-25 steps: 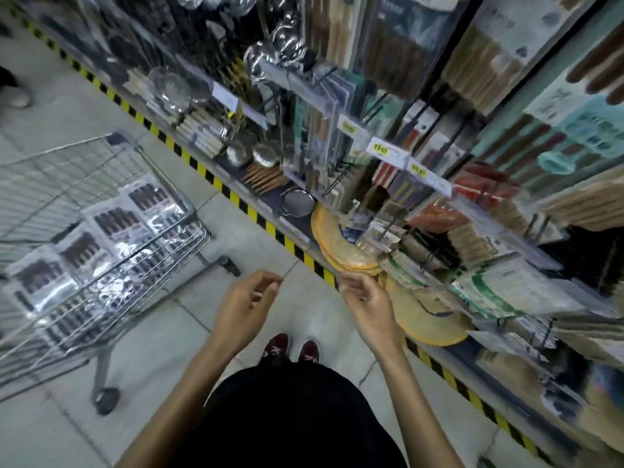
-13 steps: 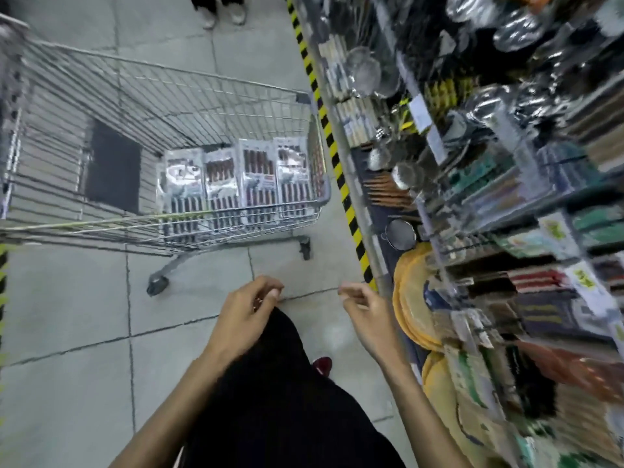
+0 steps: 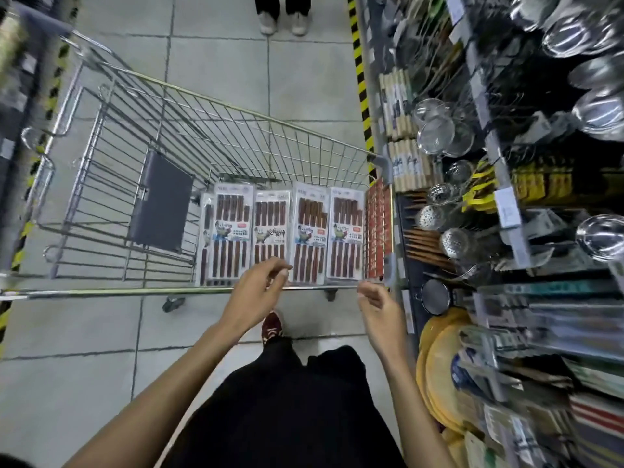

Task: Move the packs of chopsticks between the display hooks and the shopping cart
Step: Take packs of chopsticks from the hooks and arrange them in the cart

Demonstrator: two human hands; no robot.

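Note:
Several packs of dark brown chopsticks (image 3: 305, 231) lie side by side in the near end of a wire shopping cart (image 3: 209, 136). My left hand (image 3: 255, 295) hovers over the cart's near rim, just in front of the packs, fingers loosely curled and holding nothing. My right hand (image 3: 380, 307) hangs beside the cart's near right corner, fingers relaxed and empty. On the right stands the display rack (image 3: 506, 204) with hooks of kitchenware and packaged chopsticks.
Metal strainers (image 3: 439, 133) and ladles hang on the rack close to the cart's right side. Yellow round items (image 3: 442, 366) sit low on the shelf by my right arm. Another person's shoes (image 3: 283, 21) stand beyond the cart. A yellow-black stripe (image 3: 361, 79) marks the shelf base.
My view swung left from the rack to the cart, which now lies straight ahead. Both hands came forward to the cart's near rim, still empty.

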